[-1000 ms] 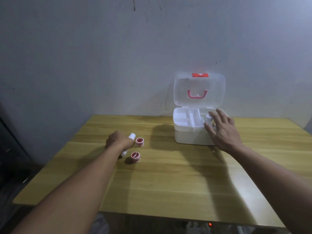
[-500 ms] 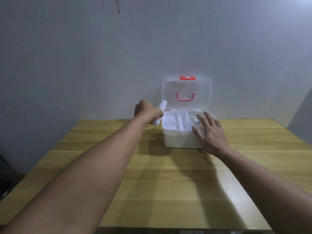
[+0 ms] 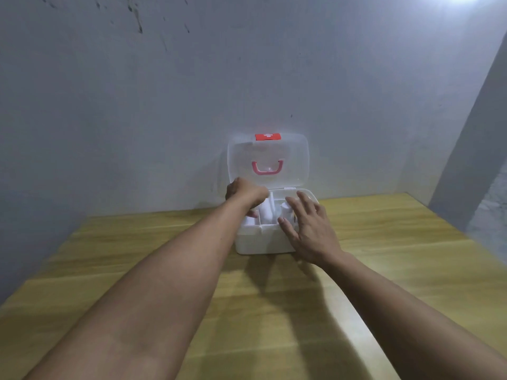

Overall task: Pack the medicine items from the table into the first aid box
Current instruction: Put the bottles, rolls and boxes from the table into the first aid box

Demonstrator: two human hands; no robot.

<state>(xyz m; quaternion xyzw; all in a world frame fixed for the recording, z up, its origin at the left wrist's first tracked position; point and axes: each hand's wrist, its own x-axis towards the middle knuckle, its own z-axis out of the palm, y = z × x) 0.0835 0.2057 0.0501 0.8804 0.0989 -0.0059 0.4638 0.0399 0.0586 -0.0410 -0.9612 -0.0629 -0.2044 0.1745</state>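
Observation:
The white first aid box [image 3: 259,241] stands at the back of the wooden table [image 3: 397,259]. Its clear lid [image 3: 290,160], with a pink handle and a red latch, is raised against the wall. My left hand [image 3: 245,195] reaches over the left part of the box's tray, fingers curled round a white tube [image 3: 265,213] that points down into a compartment. My right hand [image 3: 310,229] rests on the box's right front rim with its fingers spread. A small white bottle [image 3: 285,207] stands in the tray just beyond those fingers.
A grey wall rises directly behind the box. A wall corner [image 3: 472,149] juts in at the right, close to the table's right edge. My left forearm [image 3: 170,283] covers much of the table's left half.
My left hand has carried the white tube from the table's left side over to the box and lowered it into the tray. My right hand stays on the box's right side.

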